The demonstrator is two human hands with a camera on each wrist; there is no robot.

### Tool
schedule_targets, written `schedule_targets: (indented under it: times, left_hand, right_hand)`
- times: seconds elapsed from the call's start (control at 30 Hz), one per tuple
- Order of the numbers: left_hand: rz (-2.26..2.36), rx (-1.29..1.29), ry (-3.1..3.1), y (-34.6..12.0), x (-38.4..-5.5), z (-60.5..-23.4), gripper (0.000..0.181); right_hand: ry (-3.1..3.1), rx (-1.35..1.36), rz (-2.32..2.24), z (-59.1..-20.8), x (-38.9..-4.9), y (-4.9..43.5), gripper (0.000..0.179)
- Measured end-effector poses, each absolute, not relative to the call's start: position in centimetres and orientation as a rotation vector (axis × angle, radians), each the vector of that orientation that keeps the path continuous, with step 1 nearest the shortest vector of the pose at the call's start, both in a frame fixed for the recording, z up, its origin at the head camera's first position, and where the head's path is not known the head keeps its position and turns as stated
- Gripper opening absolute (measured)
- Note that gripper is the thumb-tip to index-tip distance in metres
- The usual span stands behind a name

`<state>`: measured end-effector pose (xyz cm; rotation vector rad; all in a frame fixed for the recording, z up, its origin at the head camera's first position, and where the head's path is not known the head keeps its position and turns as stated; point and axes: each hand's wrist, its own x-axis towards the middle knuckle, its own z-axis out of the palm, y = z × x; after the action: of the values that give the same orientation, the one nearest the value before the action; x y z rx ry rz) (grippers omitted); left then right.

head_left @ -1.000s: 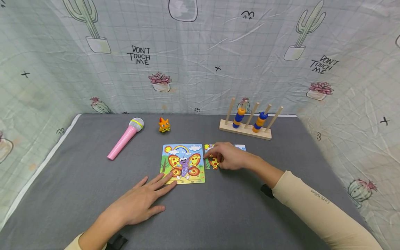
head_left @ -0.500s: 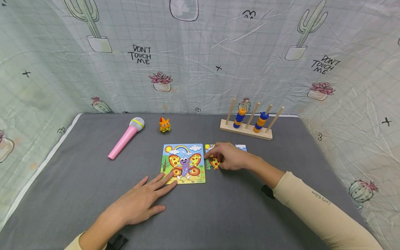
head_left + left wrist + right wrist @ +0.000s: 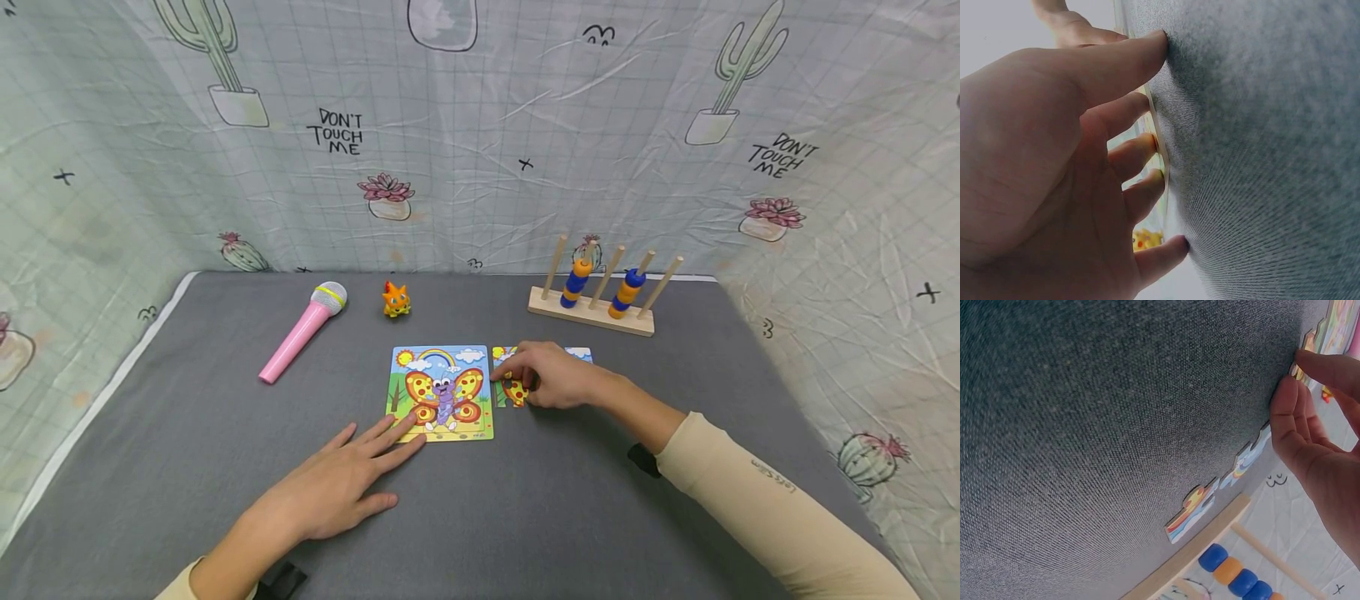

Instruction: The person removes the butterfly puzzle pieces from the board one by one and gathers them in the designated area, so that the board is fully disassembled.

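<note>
A square butterfly picture board (image 3: 444, 387) lies flat on the grey tabletop. My left hand (image 3: 337, 483) rests with spread fingers at its lower left corner, fingertips touching the edge. Just right of the board, my right hand (image 3: 555, 377) pinches a jigsaw piece (image 3: 513, 392) with red and yellow wing print, between thumb and fingers. In the right wrist view the pinched part is small and mostly covered. Another jigsaw piece (image 3: 579, 352) with blue sky print shows behind the right hand. Two loose pieces, one with a red and yellow knob (image 3: 1192, 509), lie there in the right wrist view.
A pink toy microphone (image 3: 300, 333) lies at the back left, beside a small orange spiky toy (image 3: 396, 300). A wooden peg stand (image 3: 592, 315) with blue and orange beads stands at the back right. A printed cloth (image 3: 480, 167) hangs behind the table.
Both hands keep their places, and the board and jigsaw piece show no visible movement. The head view has shifted only very slightly.
</note>
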<state>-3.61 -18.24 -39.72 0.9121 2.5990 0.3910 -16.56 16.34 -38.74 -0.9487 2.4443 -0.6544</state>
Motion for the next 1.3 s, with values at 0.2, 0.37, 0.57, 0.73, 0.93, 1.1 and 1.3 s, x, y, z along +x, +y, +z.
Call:
schedule_targets:
  times: [0.2,0.37,0.57,0.73,0.93,1.1,1.3]
  left_hand:
    - [0.388,0.914,2.604,-18.3,-3.5,-39.8,0.075]
    - [0.400,0.902,2.587,-18.4,-3.6,-39.8,0.075]
    - [0.399,0.915,2.596,-18.4,-3.6,-39.7,0.075]
    - [0.391,0.927,2.616,-18.3,-3.6,-39.9,0.074]
    - [0.378,0.927,2.622,-18.3,-3.6,-40.1,0.074]
    - [0.381,0.935,2.630,-18.4,-3.6,-40.0,0.074]
    - [0.376,0.951,2.638,-18.4,-3.5,-40.0,0.074]
  right_hand:
    - [2.475,-0.963,-0.652,-38.6,-16.6,16.0,0.052]
    - [2.504,-0.973,-0.659,-38.4,-16.8,15.2,0.046]
    - [2.486,-0.988,-0.700,-38.4,-16.9,13.9,0.047]
    - [2.453,-1.032,-0.736,-38.4,-17.0,12.7,0.047]
    - [2.432,-1.099,-0.757,-38.5,-17.2,10.9,0.048]
    - [2.431,-1.098,-0.734,-38.6,-17.3,9.4,0.049]
    - [2.453,-1.076,-0.678,-38.8,-17.4,8.1,0.050]
